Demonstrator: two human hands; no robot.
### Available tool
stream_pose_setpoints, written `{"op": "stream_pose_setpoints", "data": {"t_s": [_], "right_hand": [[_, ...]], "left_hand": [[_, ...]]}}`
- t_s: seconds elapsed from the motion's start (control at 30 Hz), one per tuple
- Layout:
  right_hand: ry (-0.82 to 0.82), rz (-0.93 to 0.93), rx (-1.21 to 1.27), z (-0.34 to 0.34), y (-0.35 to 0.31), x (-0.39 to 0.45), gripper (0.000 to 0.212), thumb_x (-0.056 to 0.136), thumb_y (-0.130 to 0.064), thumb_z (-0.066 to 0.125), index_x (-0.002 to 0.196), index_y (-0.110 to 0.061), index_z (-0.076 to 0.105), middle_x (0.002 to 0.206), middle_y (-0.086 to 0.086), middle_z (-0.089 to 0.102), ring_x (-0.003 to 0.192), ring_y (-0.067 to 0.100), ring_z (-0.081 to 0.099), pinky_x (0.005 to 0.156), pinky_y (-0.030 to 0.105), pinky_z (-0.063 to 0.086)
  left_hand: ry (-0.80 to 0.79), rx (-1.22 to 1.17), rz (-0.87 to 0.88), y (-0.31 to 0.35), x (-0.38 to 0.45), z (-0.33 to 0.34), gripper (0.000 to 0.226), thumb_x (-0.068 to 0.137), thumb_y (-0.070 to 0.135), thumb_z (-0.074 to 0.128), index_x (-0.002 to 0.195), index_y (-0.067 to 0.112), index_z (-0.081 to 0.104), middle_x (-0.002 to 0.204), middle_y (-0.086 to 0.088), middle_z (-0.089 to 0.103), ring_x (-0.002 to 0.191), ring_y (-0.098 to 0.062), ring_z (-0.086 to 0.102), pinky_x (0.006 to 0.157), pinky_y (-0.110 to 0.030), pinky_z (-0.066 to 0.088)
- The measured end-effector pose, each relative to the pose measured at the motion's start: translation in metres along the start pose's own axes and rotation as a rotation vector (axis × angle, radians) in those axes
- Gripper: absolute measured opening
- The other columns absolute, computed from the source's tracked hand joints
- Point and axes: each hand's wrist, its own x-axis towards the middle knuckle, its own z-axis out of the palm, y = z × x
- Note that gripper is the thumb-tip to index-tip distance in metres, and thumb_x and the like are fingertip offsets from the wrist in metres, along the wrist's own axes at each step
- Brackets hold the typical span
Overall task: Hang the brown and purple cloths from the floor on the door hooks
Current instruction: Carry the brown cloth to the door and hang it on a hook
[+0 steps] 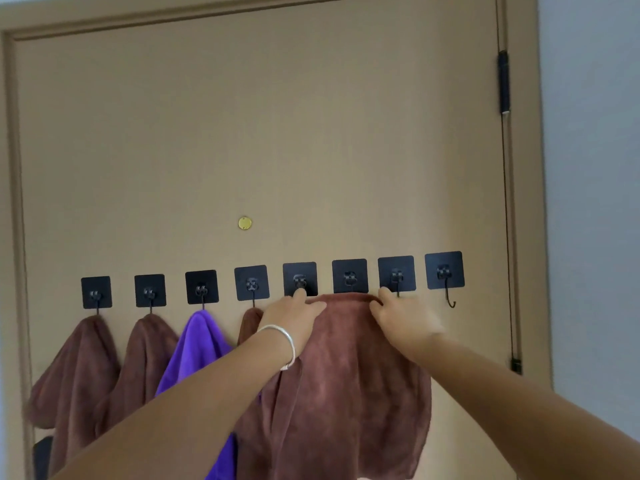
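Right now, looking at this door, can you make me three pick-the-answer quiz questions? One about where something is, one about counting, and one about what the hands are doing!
1. Where is the bare hook?
A. far right of the row
B. far left
C. in the middle

2. How many purple cloths hang on the door?
A. none
B. one
C. three

3. What are the two hands doing?
A. hanging idle
B. knocking on the door
C. holding a brown cloth up at the hooks

Answers: 1 A, nothing hangs from the last hook on the right. 2 B, a single purple cloth hangs among brown ones. 3 C, the left hand and right hand grip the brown cloth's top edge.
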Motion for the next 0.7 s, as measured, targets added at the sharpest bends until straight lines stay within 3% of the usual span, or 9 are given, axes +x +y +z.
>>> {"op": "stream_pose_setpoints", "data": {"t_s": [0.13, 0.27, 0.37, 0.53, 0.7], "right_hand": [[-0.047, -0.016, 0.009, 0.022, -0.023, -0.006, 0.034, 0.094, -0.001, 0.039, 0.127, -0.003, 0.048, 0.119, 0.015, 0.048, 0.081, 0.032, 0.063, 0.063, 0.039, 0.041], [-0.061, 0.044, 0.119, 0.035, -0.031, -0.014, 0.037, 0.097, -0.011, 0.040, 0.133, -0.011, 0.041, 0.122, 0.010, 0.047, 0.086, 0.032, 0.063, 0.064, 0.038, 0.039], [-0.051, 0.058, 0.172, 0.042, -0.031, -0.018, 0.039, 0.097, -0.016, 0.043, 0.135, -0.016, 0.041, 0.120, 0.008, 0.048, 0.091, 0.031, 0.062, 0.066, 0.036, 0.041], [-0.001, -0.026, 0.150, 0.058, -0.024, -0.024, 0.031, 0.090, -0.023, 0.053, 0.121, -0.020, 0.058, 0.120, 0.005, 0.051, 0.108, 0.028, 0.049, 0.088, 0.039, 0.042], [-0.084, -0.113, 0.225, 0.070, -0.020, -0.030, 0.056, 0.091, -0.024, 0.052, 0.144, -0.022, 0.035, 0.129, 0.006, 0.049, 0.112, 0.029, 0.049, 0.092, 0.039, 0.043]], "left_hand": [[-0.106, 0.098, 0.024, 0.021, -0.001, 0.002, 0.030, 0.097, 0.017, 0.042, 0.125, 0.022, 0.050, 0.118, -0.010, 0.045, 0.104, -0.031, 0.053, 0.076, -0.037, 0.040], [-0.242, 0.139, 0.075, 0.041, -0.010, 0.004, 0.050, 0.085, 0.012, 0.061, 0.132, 0.022, 0.046, 0.125, -0.012, 0.045, 0.111, -0.032, 0.052, 0.083, -0.038, 0.040], [-0.264, 0.170, 0.143, 0.051, -0.019, 0.010, 0.043, 0.089, 0.028, 0.059, 0.129, 0.018, 0.049, 0.126, -0.012, 0.046, 0.111, -0.034, 0.051, 0.074, -0.037, 0.037], [-0.253, 0.221, 0.294, 0.052, -0.028, 0.016, 0.055, 0.093, 0.055, 0.045, 0.129, 0.015, 0.055, 0.127, -0.012, 0.042, 0.117, -0.034, 0.040, 0.089, -0.045, 0.040], [-0.300, 0.256, 0.380, 0.056, -0.035, 0.026, 0.057, 0.094, 0.050, 0.045, 0.129, 0.006, 0.050, 0.126, -0.016, 0.051, 0.115, -0.036, 0.042, 0.093, -0.048, 0.035]]}}
